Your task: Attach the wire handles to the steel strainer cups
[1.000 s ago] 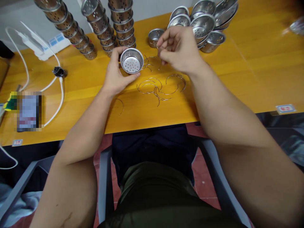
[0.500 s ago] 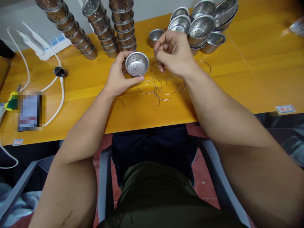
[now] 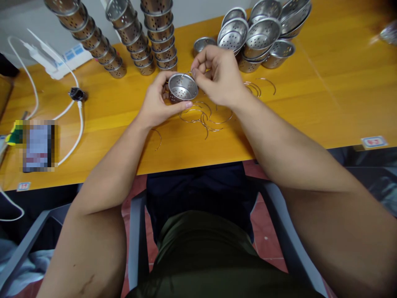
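Note:
My left hand (image 3: 156,103) grips a small perforated steel strainer cup (image 3: 182,87) just above the yellow table (image 3: 108,120), its mouth tilted toward me. My right hand (image 3: 217,76) is pinched at the cup's rim, fingers closed on a thin wire ring that barely shows across the cup's top. A loose bunch of wire rings (image 3: 203,116) lies on the table right under both hands.
Three leaning stacks of strainer cups (image 3: 136,37) stand at the back left. A pile of cups (image 3: 260,33) sits at the back right, with a single cup (image 3: 201,43) between. More wire rings (image 3: 259,86) lie right of my hand. A white power strip and cable (image 3: 56,62) lie at the left.
My left hand has carried the cup to the right and tilted it. My right hand has come down and left from above the table to the cup's rim.

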The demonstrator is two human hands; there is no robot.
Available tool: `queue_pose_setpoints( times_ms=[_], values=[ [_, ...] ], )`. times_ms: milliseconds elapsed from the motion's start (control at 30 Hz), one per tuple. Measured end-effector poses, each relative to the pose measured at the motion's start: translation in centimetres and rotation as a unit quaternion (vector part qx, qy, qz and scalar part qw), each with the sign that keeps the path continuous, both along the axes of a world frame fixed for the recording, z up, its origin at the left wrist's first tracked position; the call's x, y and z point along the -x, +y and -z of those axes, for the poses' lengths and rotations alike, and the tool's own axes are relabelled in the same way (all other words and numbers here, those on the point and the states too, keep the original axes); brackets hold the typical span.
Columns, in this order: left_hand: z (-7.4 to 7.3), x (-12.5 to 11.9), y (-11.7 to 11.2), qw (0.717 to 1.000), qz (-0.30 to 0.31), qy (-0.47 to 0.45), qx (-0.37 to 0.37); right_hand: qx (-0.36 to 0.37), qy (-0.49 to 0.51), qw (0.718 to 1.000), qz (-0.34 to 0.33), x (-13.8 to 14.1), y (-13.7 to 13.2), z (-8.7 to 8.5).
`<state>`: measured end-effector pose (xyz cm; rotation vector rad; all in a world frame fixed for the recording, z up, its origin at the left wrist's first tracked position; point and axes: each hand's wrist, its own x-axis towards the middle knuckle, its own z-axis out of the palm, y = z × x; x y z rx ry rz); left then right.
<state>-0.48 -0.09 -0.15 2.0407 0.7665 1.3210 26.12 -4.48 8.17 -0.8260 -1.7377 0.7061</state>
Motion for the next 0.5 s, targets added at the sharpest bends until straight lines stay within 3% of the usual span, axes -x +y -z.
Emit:
queue_pose_setpoints(
  times_ms=[333,500],
  values=[
    [-0.2,-1.2,-1.3,0.994,-0.017,0.078,-0.076,0.012,-0.007,1.000,0.013,2.0,-0.8,0.4],
    [-0.2,-1.7,-1.6,0.993,-0.025,0.091,-0.071,0.006,0.023,1.000,0.019,2.5,-0.5,0.9]
  ],
)
